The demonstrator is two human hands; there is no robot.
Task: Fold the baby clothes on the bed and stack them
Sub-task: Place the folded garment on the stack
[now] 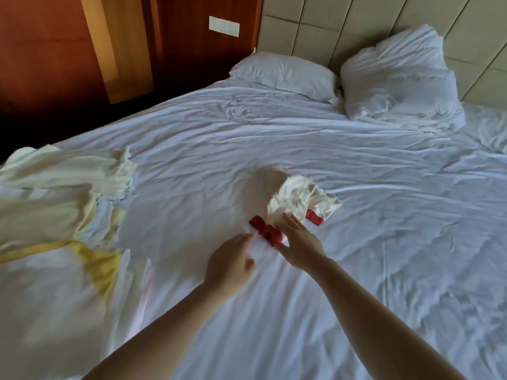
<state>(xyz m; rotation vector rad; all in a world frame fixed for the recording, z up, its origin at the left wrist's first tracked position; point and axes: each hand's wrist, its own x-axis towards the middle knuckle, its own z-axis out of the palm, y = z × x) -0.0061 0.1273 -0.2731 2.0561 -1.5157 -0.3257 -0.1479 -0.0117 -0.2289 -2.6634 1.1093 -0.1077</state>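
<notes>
Beyond the fingers (292,222), a cream baby garment (290,196) is crumpled on the bed (384,215).
Right hand (300,245) is laid on it, fingers together; left hand (231,260) is curled loosely beside its red cuff (270,234).

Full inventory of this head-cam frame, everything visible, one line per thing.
baby garment: one, cream with red trim, crumpled mid-bed
clothes pile: one heap, item count unclear, cream, pale yellow, pale blue, left side of bed
yellow-trimmed garment: one, white and yellow, blurred, near left
bed sheet: one, white, wrinkled, covering the bed
flat pillow: one, white, head of bed
bunched pillows: count unclear, white, against the headboard, right
headboard: one, beige padded panels, behind the pillows
wood wall: one, reddish brown, far left
switch plate: one, white, on the wood wall
left hand: one, bare, fingers beside the red trim
right hand: one, bare, fingers straight on the baby garment
</notes>
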